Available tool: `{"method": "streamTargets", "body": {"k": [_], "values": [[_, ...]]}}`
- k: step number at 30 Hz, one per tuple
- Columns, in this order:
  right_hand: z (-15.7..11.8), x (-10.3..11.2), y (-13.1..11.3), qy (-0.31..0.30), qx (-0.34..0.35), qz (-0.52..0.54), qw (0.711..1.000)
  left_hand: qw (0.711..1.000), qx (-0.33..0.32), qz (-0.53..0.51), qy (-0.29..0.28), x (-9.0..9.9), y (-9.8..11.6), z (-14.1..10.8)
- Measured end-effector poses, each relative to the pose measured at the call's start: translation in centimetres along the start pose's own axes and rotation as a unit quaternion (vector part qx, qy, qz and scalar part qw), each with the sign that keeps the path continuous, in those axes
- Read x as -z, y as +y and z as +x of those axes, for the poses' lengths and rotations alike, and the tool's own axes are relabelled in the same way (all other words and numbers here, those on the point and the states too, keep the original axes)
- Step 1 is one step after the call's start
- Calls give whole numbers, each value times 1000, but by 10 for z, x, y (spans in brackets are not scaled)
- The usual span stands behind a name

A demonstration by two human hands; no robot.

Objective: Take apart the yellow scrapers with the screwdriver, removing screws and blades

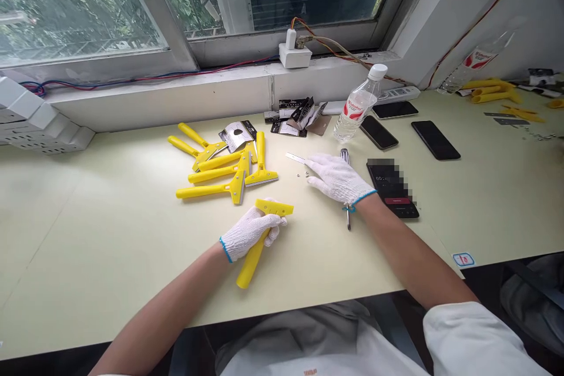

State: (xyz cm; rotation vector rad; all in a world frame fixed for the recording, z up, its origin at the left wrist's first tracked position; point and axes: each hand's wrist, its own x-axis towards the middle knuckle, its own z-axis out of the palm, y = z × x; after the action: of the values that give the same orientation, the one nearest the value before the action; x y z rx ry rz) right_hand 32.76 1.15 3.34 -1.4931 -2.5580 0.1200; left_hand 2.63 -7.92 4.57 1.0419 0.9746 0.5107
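Your white-gloved left hand [250,232] closes around a yellow plastic scraper handle [251,264]; your white-gloved right hand [338,179] lies open, holding nothing, near a thin steel blade [295,158] and tiny screws [300,175].

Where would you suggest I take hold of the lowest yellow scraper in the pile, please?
Grip the scraper by its handle's middle, coming from the left: the handle lies flat on the table, pointing left, clear of the other scrapers, while its bladed head sits among them.
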Motion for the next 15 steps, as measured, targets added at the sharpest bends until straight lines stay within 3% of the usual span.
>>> {"method": "streamTargets", "body": {"k": [2,10,13,15], "values": [[-1,-3,-2,-24,-25,-33,999,1000,-4,1,2,1,0,0],[-8,-9,19,17,-162,-82,983,1000,-6,17,4,2,-3,0],[-7,-9,8,28,-106,-54,992,1000,-11,6,6,1,-2,0],[-5,-9,-7,-1,-33,5,999,1000,-18,13,3,0,-1,0]]}}
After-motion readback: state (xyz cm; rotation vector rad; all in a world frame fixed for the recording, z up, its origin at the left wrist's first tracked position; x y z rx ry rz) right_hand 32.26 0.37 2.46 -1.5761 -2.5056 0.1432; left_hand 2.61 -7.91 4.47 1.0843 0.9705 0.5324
